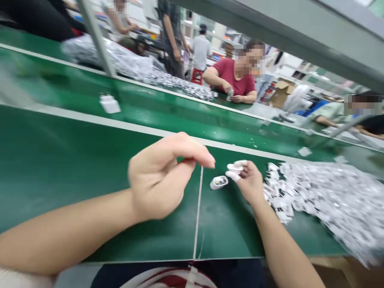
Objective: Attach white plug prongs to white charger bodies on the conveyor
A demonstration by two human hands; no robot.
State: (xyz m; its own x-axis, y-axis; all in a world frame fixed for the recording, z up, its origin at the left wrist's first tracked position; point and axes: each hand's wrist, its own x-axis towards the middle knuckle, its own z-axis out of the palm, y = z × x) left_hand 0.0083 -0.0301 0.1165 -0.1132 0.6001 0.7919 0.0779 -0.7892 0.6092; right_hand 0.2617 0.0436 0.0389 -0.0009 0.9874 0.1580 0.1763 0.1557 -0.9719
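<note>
Left hand (159, 180) raised above the green bench mat (60, 160), thumb and forefinger nearly pinched; whether anything sits between them, cannot tell (motion blur). Right hand (247, 180), fingertips capped in white cots, curled loosely, empty, just beside a small white plastic charger plug (219, 182) lying flat on the mat. Heap of white bagged parts (324, 200) right of that hand.

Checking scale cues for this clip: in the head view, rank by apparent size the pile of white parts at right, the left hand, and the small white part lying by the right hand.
1. Pile of white parts
2. Left hand, enlarged by nearness to the camera
3. Small white part
</note>
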